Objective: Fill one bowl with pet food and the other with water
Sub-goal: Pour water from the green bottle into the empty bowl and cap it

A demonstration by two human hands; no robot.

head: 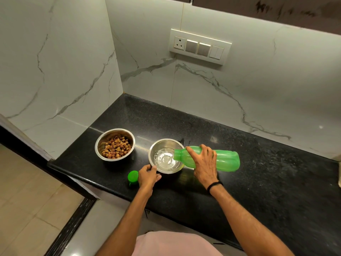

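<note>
Black speckled countertop (239,163) is filling the corner between two marble-patterned walls, with a switch plate (200,46) sitting on the back wall above it. Two steel bowls are standing side by side near the counter's front edge, close together but not touching. Off to the left, the food bowl (114,144) is already holding a heap of brown pet food (116,149), so that half of the task looks finished. Water is the step in hand: the right hand (204,164) is gripping the green bottle (221,159) with its fingers wrapped around the body near the neck, tipping it nearly flat so the mouth is reaching over the rim of the water bowl (167,156), and a thin stream seems to be running into it. Only a shallow pool is covering the bottom, so the pour is judged to be early. The left hand (148,177) is steadying that bowl, fingers curled and pinching the near rim. A green cap (133,178) is lying on the counter just left of that hand. Next, the pour calls for holding the tilt until the level is rising well up the wall, then righting the bottle smoothly to avoid splashing, and recapping it.
</note>
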